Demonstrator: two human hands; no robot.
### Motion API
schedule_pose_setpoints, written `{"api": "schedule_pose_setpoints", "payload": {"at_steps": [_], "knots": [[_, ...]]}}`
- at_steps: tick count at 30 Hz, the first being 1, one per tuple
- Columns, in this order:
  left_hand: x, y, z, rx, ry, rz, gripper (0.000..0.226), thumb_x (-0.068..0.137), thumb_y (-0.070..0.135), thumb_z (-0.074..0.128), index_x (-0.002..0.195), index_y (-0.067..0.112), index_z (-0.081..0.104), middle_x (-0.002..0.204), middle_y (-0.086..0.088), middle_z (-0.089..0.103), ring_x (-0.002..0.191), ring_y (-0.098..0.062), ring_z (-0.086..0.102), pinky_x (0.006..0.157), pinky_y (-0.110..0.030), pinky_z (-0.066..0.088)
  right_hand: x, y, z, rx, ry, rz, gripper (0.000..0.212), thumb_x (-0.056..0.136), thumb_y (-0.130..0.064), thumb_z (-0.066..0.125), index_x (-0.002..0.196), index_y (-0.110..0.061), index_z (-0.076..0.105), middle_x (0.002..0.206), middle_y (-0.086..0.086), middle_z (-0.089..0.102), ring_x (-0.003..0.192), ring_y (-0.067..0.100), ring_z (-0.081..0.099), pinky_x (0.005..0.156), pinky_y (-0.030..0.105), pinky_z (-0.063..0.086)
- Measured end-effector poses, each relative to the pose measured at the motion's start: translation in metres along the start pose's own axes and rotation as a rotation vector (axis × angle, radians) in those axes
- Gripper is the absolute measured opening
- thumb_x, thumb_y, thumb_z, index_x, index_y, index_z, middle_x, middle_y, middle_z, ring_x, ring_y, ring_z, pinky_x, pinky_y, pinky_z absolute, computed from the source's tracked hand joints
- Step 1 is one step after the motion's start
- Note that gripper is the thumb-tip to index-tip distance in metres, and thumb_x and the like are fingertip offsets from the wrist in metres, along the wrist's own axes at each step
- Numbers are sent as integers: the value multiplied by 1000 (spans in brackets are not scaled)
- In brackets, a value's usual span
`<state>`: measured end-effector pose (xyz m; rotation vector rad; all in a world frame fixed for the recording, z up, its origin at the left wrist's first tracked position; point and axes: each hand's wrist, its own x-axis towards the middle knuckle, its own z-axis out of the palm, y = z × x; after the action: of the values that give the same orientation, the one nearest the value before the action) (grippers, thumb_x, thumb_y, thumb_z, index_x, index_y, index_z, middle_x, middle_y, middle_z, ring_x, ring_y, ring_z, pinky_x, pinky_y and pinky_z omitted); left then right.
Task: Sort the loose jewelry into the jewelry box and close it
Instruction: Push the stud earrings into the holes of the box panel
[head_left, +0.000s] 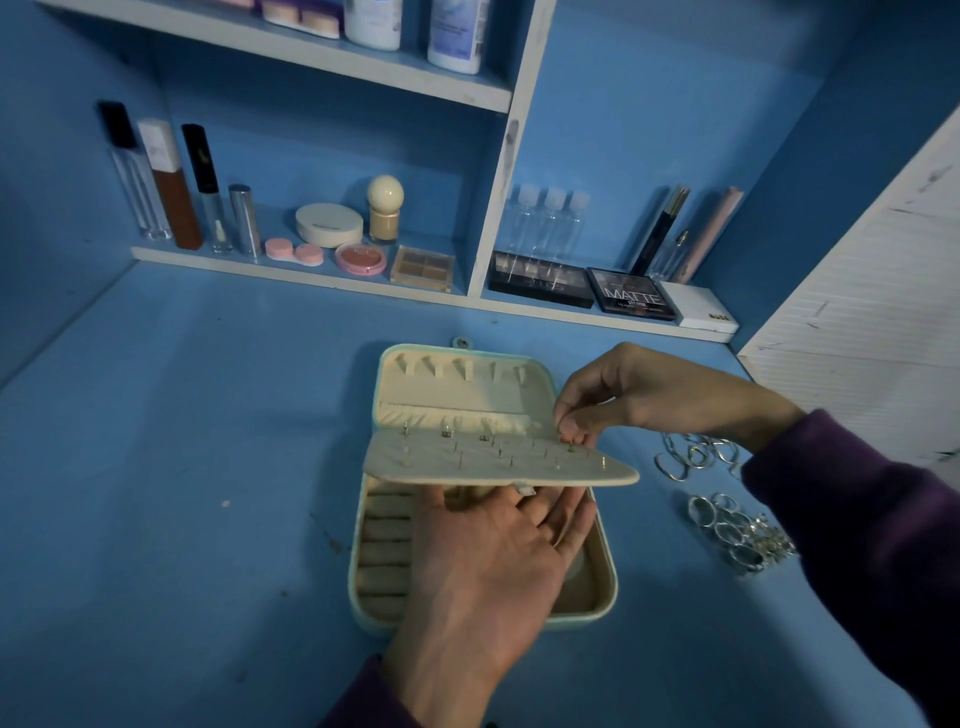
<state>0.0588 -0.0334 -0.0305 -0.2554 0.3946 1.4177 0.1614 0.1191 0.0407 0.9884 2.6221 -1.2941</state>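
A pale green jewelry box (608, 582) lies open on the blue desk, its cream lid (467, 384) flat behind it. A cream earring flap (498, 465) with several studs in it is held level over the base. My left hand (488, 571) supports the flap from below with straight fingers. My right hand (613, 397) pinches a small earring at the flap's right part. Loose silver rings (737, 532) and a chain (691, 457) lie on the desk to the right of the box, partly hidden by my right sleeve.
A low shelf (311, 275) behind the box carries lip glosses, compacts, a contact lens case and eyeshadow palettes (631, 299). An upper shelf holds white bottles. A white slatted panel (872, 353) stands at the right. Blue desk surface (182, 467) spreads to the left.
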Motion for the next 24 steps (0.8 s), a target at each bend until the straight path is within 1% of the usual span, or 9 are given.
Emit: {"api": "schedule_pose_setpoints", "payload": {"at_steps": [3,9,15,20,24], "knots": [[1,0,0,-1,-9,-5,79,89,64,30,123,0,61,120,-22,64,122,-32,51,108,-44,33,1,0,0,1,-1,1,7,85,-2,65,87,-3,72,82,13,72,71,16,68,73,21,52],[1,0,0,4,-15,1,77,89,64,30,125,3,61,121,-21,64,122,-31,51,108,-43,33,-1,-1,0,-6,-11,-9,7,84,-4,66,87,-3,72,78,7,72,71,13,67,71,17,50],[0,-2,0,-8,3,12,73,90,62,32,125,5,61,120,-22,64,121,-32,52,107,-44,34,2,-3,0,-97,-8,-25,6,84,-8,68,86,-9,74,80,4,73,73,15,68,77,21,51],[-2,-3,1,-11,-5,33,69,91,59,34,122,5,63,117,-22,65,120,-33,53,108,-45,32,2,-5,0,-148,-24,-33,7,84,-7,68,85,-10,74,79,2,73,73,15,68,75,19,50],[-3,-4,0,3,-14,45,64,93,54,34,123,6,63,119,-19,66,120,-32,55,108,-44,33,4,-7,0,-197,-45,-39,8,83,-5,68,84,-11,74,80,3,73,76,17,69,76,20,52]]}}
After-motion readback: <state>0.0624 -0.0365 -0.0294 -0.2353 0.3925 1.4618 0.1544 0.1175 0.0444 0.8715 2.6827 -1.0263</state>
